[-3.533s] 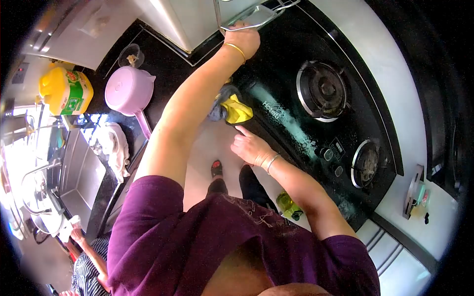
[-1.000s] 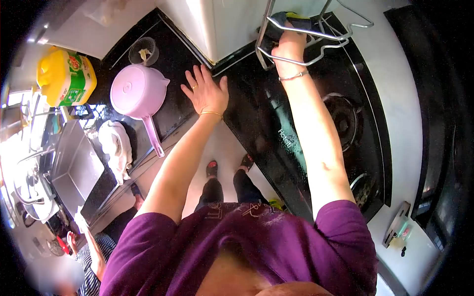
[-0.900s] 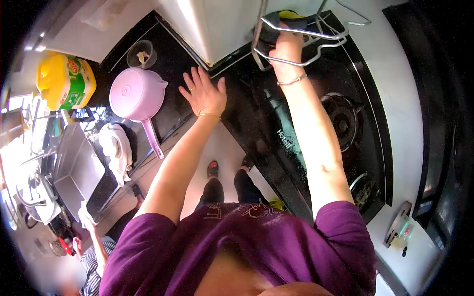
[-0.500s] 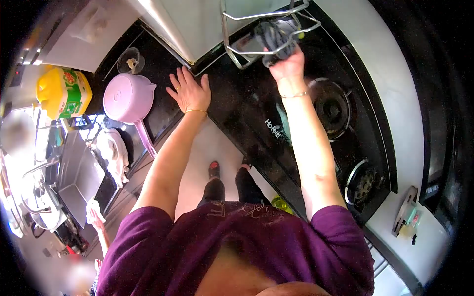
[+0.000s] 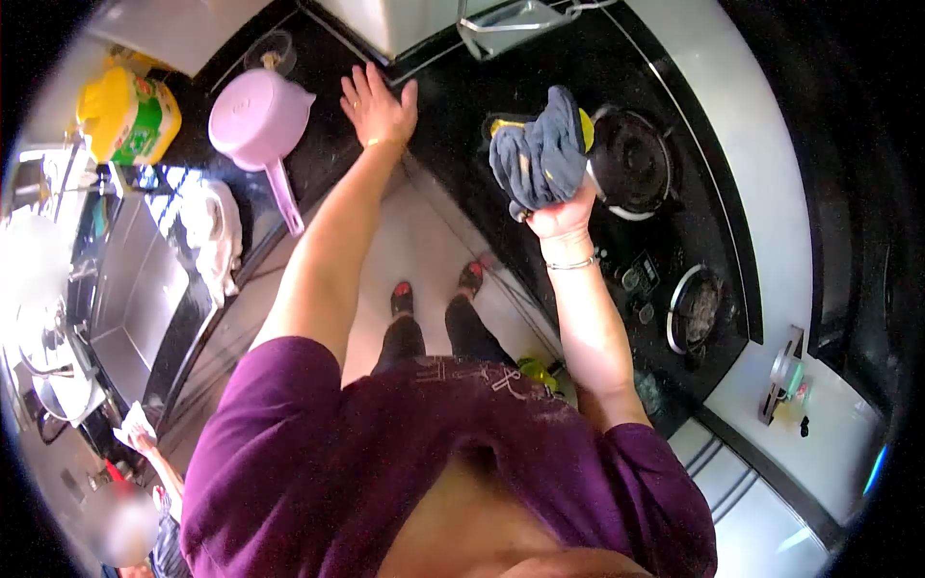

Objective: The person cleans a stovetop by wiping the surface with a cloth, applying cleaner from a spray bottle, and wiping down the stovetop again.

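Note:
A bunched grey cloth (image 5: 538,154) with yellow edging sits in my right hand (image 5: 567,214), whose fingers are closed around it. The cloth is held over the black stove top, just left of the rear burner (image 5: 631,162); whether it touches the surface I cannot tell. My left hand (image 5: 381,111) lies flat with spread fingers on the black counter (image 5: 332,135) near its inner corner. To the left of that hand is a pink saucepan-shaped dipper (image 5: 255,120), upside down, its handle pointing toward me.
A metal wire rack (image 5: 482,34) hangs at the top. A yellow jug (image 5: 130,116) stands at left beyond the sink (image 5: 135,279), with a white cloth (image 5: 212,231) on its edge. The front burner (image 5: 696,308) lies right. Another person's hand (image 5: 140,438) holds something white.
My right hand has drawn the grey cloth back from under the wire rack, toward me and onto the stove area. The left hand stays on the counter, and the view has shifted.

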Demonstrator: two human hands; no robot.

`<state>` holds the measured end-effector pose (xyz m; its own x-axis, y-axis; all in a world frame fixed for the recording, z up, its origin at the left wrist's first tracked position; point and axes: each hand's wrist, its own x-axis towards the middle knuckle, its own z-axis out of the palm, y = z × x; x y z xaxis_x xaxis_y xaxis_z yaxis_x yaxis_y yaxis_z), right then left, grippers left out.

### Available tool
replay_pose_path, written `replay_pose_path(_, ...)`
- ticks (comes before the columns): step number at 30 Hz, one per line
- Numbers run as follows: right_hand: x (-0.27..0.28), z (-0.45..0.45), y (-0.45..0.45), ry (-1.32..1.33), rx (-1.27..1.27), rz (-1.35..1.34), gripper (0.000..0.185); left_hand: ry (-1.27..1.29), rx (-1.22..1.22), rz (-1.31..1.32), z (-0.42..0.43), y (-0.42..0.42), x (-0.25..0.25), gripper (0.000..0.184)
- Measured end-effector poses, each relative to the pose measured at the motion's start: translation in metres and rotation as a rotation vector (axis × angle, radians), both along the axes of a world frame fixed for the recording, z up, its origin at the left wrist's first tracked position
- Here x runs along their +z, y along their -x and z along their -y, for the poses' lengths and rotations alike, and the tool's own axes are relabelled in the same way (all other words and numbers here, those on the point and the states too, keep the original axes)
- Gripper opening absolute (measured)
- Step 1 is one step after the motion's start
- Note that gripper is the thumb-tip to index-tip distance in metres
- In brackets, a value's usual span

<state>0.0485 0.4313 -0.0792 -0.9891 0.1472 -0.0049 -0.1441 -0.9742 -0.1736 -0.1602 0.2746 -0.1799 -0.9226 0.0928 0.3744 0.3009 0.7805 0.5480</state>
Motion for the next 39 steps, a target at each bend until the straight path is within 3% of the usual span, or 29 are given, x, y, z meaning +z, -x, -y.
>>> replay_pose_path(1, 0.007, 0.010, -0.005, -0.104, -0.062, 0.095, 0.041, -0.090, -0.024, -0.012, 0.008, -0.004, -0.005, 0.079)
replay_pose_path(3, 0.010, 0.022, -0.016, -0.066, 0.031, 0.067, 0.042, -0.235, -0.103, 0.014, 0.017, -0.024, -0.011, 0.079)
replay_pose_path(4, 0.008, 0.029, -0.022, -0.028, 0.056, 0.101, 0.044, -0.462, -0.226, 0.216, 0.023, -0.052, 0.005, 0.078)
replay_pose_path(5, -0.009, 0.030, -0.034, -0.423, -0.015, 0.246, 0.045, -0.701, -0.328, 0.344, 0.028, -0.080, 0.013, 0.073)
replay_pose_path(6, -0.025, 0.026, -0.046, -0.308, 0.058, 0.245, 0.047, -1.034, -0.380, 0.683, 0.038, -0.123, 0.063, 0.071)
replay_pose_path(7, -0.034, 0.029, -0.053, -0.183, 0.153, 0.240, 0.051, -0.927, -0.457, 0.724, 0.049, -0.137, 0.032, 0.073)
replay_pose_path(9, -0.001, 0.068, -0.063, -0.336, 0.181, 0.625, 0.053, -0.996, -0.526, 0.817, 0.090, -0.198, 0.073, 0.080)
replay_pose_path(11, 0.009, 0.101, -0.071, -0.628, 0.249, 0.535, 0.056, -1.251, -0.492, 0.983, 0.119, -0.239, 0.078, 0.076)
replay_pose_path(13, -0.016, 0.118, -0.082, -0.703, 0.361, 0.425, 0.060, -1.178, -0.430, 0.996, 0.152, -0.253, 0.079, 0.074)
replay_pose_path(16, -0.022, 0.156, -0.095, -0.654, 0.604, 0.498, 0.065, -1.117, -0.380, 0.987, 0.203, -0.260, 0.092, 0.073)
replay_pose_path(19, -0.014, 0.205, -0.092, -0.763, 0.745, 0.463, 0.057, -1.182, -0.331, 0.950, 0.238, -0.270, 0.086, 0.073)
replay_pose_path(21, -0.007, 0.232, -0.082, -0.770, 0.842, 0.411, 0.053, -0.944, -0.244, 0.938, 0.263, -0.279, 0.091, 0.077)
replay_pose_path(25, 0.005, 0.272, -0.069, -0.901, 1.005, 0.207, 0.052, -1.155, -0.116, 0.843, 0.306, -0.304, 0.124, 0.075)
replay_pose_path(27, 0.012, 0.287, -0.068, -0.927, 1.065, 0.183, 0.052, -1.404, -0.069, 0.849, 0.313, -0.316, 0.117, 0.062)
replay_pose_path(33, 0.000, 0.306, -0.070, -0.881, 1.178, 0.205, 0.051, -1.326, 0.068, 0.807, 0.325, -0.338, 0.098, 0.049)
replay_pose_path(35, 0.008, 0.314, -0.066, -0.941, 1.192, 0.234, 0.049, -1.147, 0.187, 0.721, 0.325, -0.344, 0.096, 0.050)
replay_pose_path(39, 0.007, 0.323, -0.050, -0.986, 1.258, 0.069, 0.048, -1.482, 0.211, 0.738, 0.338, -0.350, 0.107, 0.049)
